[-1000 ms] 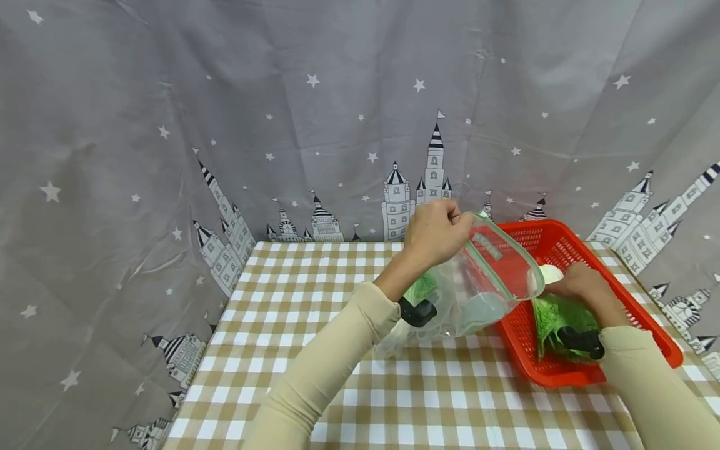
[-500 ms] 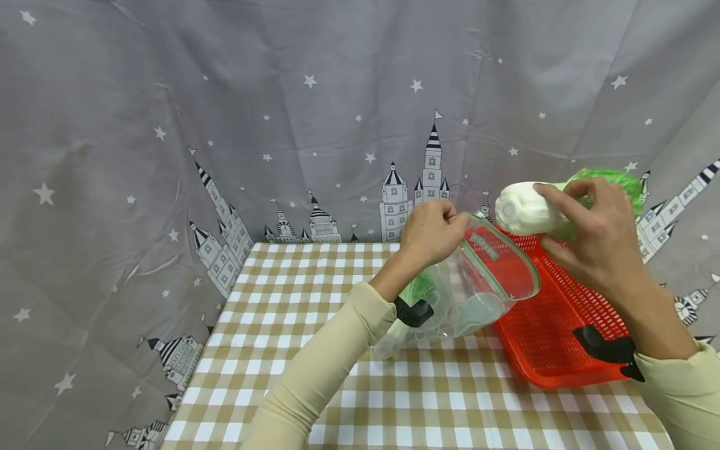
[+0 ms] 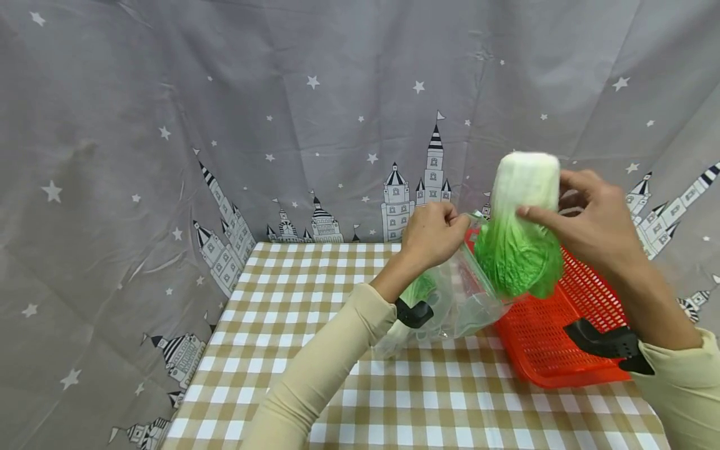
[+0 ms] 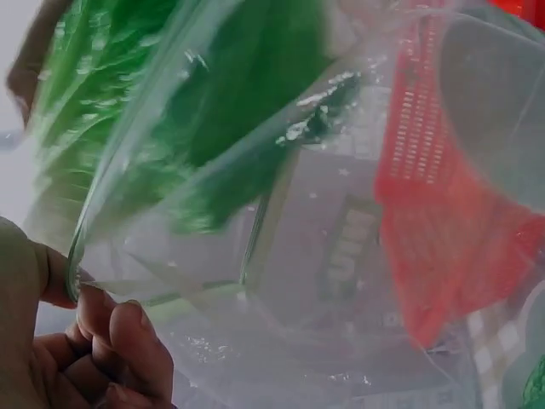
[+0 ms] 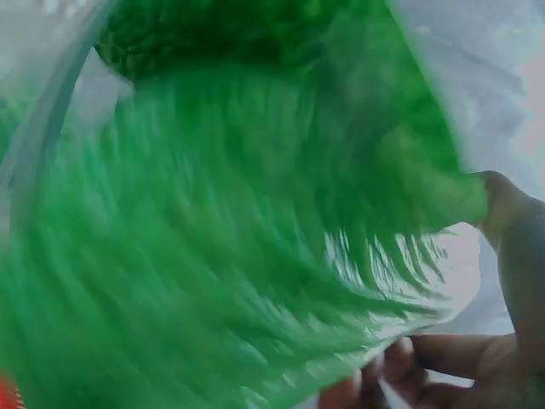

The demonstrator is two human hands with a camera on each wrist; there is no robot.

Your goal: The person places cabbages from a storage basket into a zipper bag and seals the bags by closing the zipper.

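Note:
My right hand [image 3: 596, 225] grips a napa cabbage [image 3: 520, 219] around its middle, white base up and green leaves down. The leaves hang at the mouth of a clear zip bag [image 3: 478, 312], partly hiding its opening. At the bag's top edge, my left hand [image 3: 433, 234] pinches the rim between thumb and fingers; the left wrist view shows the fingers [image 4: 140, 341] curled beside the rim. Green leaves and a whitish part of another vegetable [image 3: 419, 289] show by the left wrist, behind clear plastic. In the right wrist view the cabbage leaves [image 5: 213, 230] are blurred and fill most of the frame.
A red perforated basket [image 3: 542, 369] stands on the right, below the right forearm and partly behind the bag. Both rest on a table with a checked cloth [image 3: 315, 287]. A grey curtain [image 3: 337, 144] with castles and stars hangs behind.
The right hand has lifted the cabbage out of the red basket, turned it from sideways to leaves down, and brought it left to the bag's mouth. The left hand stays nearly still.

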